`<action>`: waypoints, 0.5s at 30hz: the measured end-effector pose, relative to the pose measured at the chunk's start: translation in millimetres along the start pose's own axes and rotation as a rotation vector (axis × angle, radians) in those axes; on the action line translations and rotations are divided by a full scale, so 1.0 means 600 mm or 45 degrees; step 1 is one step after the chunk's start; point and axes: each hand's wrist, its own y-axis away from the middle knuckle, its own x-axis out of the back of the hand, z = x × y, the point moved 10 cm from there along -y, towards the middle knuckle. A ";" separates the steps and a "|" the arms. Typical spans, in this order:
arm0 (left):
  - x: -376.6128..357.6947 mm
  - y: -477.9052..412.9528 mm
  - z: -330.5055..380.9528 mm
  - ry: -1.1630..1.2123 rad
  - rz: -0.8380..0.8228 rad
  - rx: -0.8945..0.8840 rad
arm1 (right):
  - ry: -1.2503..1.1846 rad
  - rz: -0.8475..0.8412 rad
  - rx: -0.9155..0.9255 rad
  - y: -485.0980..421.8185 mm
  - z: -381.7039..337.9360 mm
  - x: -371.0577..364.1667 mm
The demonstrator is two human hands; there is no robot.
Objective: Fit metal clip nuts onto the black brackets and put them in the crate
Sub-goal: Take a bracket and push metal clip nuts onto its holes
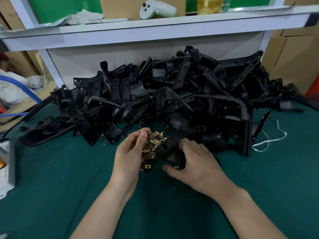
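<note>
Bare forearms (103,204), left grip (128,156), right grip (195,163)

A green-covered table (51,187) under a white shelf (155,30), cardboard boxes (291,56) beside.

Both bare arms reach forward, side by side. The left hand (131,152) has its fingers curled in, thumb up. The right hand (195,163) wraps round a black bracket (170,144).

black brackets (172,87), gold clip nuts (156,141) — dark green mat (51,178)
</note>
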 end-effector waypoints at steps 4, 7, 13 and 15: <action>-0.013 0.004 -0.001 -0.061 -0.063 -0.009 | -0.156 0.419 -0.098 0.013 0.014 0.063; -0.031 0.013 0.004 -0.180 -0.167 -0.072 | -0.355 0.377 -0.152 0.014 0.028 0.056; -0.066 0.038 0.029 -0.339 -0.338 -0.267 | -0.848 0.298 -0.114 0.012 0.012 0.051; -0.069 0.042 0.034 -0.326 -0.353 -0.292 | -0.905 0.331 -0.102 0.013 0.013 0.055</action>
